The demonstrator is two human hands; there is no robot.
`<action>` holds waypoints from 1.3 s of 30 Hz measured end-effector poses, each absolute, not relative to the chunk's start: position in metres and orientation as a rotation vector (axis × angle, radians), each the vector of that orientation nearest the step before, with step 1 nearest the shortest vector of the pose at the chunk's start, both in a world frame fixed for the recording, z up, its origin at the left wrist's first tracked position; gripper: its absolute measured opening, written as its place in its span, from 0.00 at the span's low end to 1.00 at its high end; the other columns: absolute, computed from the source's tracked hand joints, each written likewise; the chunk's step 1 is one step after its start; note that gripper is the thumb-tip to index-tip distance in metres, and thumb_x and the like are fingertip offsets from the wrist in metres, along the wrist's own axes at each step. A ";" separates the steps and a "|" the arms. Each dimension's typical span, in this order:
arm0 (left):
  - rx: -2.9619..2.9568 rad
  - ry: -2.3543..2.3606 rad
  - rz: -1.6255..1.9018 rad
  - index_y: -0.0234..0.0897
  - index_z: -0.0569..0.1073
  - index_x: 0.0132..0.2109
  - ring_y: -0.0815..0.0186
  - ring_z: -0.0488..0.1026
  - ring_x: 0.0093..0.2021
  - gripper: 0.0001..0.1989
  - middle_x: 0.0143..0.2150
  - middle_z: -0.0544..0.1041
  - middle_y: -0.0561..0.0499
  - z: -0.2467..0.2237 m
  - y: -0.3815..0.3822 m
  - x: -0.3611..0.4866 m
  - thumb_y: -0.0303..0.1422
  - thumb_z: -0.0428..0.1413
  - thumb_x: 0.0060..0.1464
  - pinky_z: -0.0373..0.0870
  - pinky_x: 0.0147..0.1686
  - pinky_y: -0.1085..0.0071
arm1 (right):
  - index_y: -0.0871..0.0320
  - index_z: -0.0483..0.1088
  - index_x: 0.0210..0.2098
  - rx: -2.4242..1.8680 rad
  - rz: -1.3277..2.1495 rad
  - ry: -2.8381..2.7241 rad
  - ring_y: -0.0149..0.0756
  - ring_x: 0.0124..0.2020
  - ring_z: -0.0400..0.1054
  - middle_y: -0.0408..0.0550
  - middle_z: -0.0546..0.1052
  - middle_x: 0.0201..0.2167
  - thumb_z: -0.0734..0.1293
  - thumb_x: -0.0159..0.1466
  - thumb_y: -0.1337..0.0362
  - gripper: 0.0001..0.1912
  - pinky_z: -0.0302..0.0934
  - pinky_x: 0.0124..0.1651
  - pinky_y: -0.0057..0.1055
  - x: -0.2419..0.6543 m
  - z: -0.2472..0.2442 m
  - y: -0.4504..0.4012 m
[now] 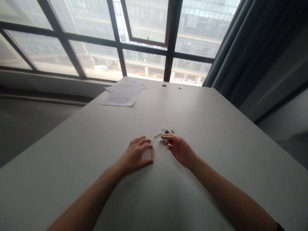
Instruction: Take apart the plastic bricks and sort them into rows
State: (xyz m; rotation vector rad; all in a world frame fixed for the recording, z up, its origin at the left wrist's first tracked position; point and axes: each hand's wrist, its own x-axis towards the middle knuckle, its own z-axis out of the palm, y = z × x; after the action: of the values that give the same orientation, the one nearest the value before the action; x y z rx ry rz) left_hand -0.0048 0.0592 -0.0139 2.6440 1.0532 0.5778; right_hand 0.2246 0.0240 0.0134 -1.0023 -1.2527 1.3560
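Several papers [126,93] lie beyond both hands on the white table [192,112].

Both the left hand [137,154] and the right hand [181,151] are bare, with slender fingers and a rounded thumb. The wrists are narrow, and each forearm widens smoothly toward the bottom of the frame. The left forearm [92,194] is uncovered down to the lower edge. On the right forearm [231,189], a sliver of plain black sleeve [280,227] shows near the lower right corner; its fabric is too dark to make out.
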 end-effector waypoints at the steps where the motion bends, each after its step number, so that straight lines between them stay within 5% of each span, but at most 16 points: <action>1: 2.640 1.052 0.577 0.43 0.73 0.48 0.47 0.57 0.62 0.22 0.56 0.70 0.46 -0.014 0.059 -0.005 0.44 0.62 0.46 0.52 0.60 0.46 | 0.55 0.75 0.45 -0.968 1.412 -1.176 0.40 0.42 0.67 0.51 0.73 0.50 0.57 0.63 0.48 0.24 0.60 0.40 0.35 0.226 0.015 0.024; 4: 2.628 1.048 0.595 0.44 0.74 0.46 0.48 0.58 0.62 0.20 0.55 0.71 0.46 -0.014 0.060 -0.006 0.43 0.62 0.46 0.54 0.59 0.47 | 0.55 0.75 0.43 -1.004 1.325 -1.320 0.41 0.45 0.66 0.52 0.73 0.50 0.59 0.62 0.47 0.23 0.60 0.41 0.36 0.229 0.013 0.023; 8: 2.627 1.039 0.604 0.44 0.74 0.46 0.49 0.59 0.61 0.19 0.55 0.71 0.46 -0.015 0.063 -0.010 0.43 0.62 0.45 0.54 0.59 0.48 | 0.55 0.74 0.45 -1.252 0.696 -1.976 0.47 0.56 0.57 0.52 0.70 0.52 0.72 0.53 0.54 0.22 0.51 0.57 0.45 0.225 -0.001 0.018; 12: 2.622 1.039 0.579 0.44 0.74 0.45 0.50 0.58 0.62 0.20 0.55 0.70 0.47 -0.015 0.065 -0.014 0.45 0.62 0.45 0.54 0.59 0.48 | 0.56 0.71 0.49 -1.321 0.372 -2.275 0.48 0.57 0.54 0.54 0.67 0.56 0.71 0.55 0.56 0.23 0.47 0.60 0.47 0.214 -0.008 0.013; 39: 2.627 1.005 0.626 0.45 0.75 0.45 0.50 0.59 0.61 0.22 0.55 0.71 0.46 -0.018 0.066 -0.013 0.47 0.64 0.42 0.54 0.59 0.50 | 0.55 0.67 0.53 -1.293 0.348 -2.275 0.47 0.58 0.55 0.52 0.67 0.55 0.70 0.57 0.55 0.26 0.46 0.60 0.45 0.209 -0.011 0.012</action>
State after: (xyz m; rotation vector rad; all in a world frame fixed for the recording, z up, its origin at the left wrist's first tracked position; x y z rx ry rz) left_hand -0.0129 0.0658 -0.0176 2.6267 1.0055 0.6256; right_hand 0.2089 0.0121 -0.0105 -1.2929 -2.2749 0.3475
